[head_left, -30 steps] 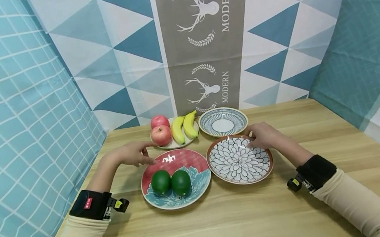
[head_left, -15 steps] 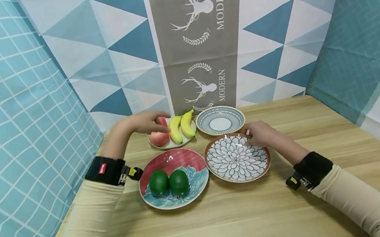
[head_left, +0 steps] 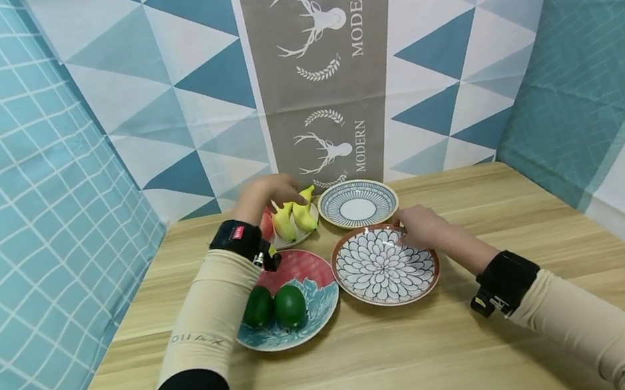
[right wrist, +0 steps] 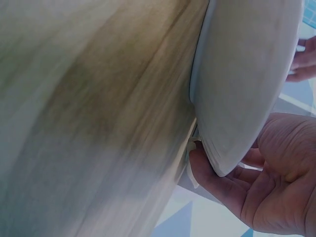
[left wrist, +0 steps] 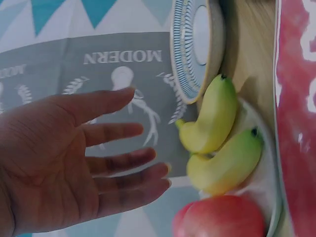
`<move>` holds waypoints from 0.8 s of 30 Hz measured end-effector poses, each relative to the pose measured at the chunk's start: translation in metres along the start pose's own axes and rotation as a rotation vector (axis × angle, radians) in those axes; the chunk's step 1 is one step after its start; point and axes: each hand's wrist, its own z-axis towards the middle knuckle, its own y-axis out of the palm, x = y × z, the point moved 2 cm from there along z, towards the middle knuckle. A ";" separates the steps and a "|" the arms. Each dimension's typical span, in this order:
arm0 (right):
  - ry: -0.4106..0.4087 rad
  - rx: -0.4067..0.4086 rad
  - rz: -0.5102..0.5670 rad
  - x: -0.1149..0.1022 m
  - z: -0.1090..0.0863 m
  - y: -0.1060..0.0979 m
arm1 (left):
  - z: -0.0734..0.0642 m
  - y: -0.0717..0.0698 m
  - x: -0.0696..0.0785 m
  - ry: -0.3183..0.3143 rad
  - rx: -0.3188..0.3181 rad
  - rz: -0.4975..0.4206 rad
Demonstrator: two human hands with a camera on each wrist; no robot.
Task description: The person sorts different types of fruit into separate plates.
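**Left hand [head_left: 270, 193] near bananas [left wrist: 217, 116], right hand [head_left: 419, 230] on patterned dish [head_left: 381, 272]**

Red-and-blue plate [head_left: 305, 265]: two green fruits [head_left: 289, 306], side by side on it. Behind it, white plate [left wrist: 264, 185]: red apples [left wrist: 227, 217], two bananas; the left hand hangs near them, fingers straight and slightly spread. Blue-striped bowl [head_left: 357, 208] stands just right of that plate. Patterned dish is in front of the bowl; right thumb and fingers pinch its rim.

You hold by its upper-right rim a petal-patterned plate [head_left: 386, 266], white with dark outlines and a brown edge, face up below right of centre in the head view. Just left of centre, two green-tipped yellow bananas [head_left: 304, 218] lie side by side.
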 end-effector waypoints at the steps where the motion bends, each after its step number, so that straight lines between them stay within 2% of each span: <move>1: 0.000 0.001 0.000 0.000 -0.001 0.000 | 0.005 0.003 0.002 -0.027 0.014 -0.018; 4: 0.000 0.003 -0.003 0.000 -0.003 0.001 | 0.019 0.010 0.006 -0.088 0.078 -0.029; 7: -0.015 0.012 -0.017 0.000 -0.003 0.001 | 0.031 0.014 0.007 -0.118 0.150 0.011; 13: -0.024 0.025 -0.026 -0.001 0.001 0.001 | 0.051 0.024 0.001 -0.085 0.303 0.152; 17: -0.013 0.019 -0.029 -0.002 0.002 -0.001 | 0.060 0.031 0.000 -0.071 0.405 0.177; 20: -0.007 0.017 -0.028 -0.003 0.002 -0.001 | 0.063 0.034 0.001 -0.080 0.447 0.202; 24: -0.002 0.019 -0.034 -0.001 0.002 0.000 | 0.070 0.040 0.002 -0.100 0.458 0.206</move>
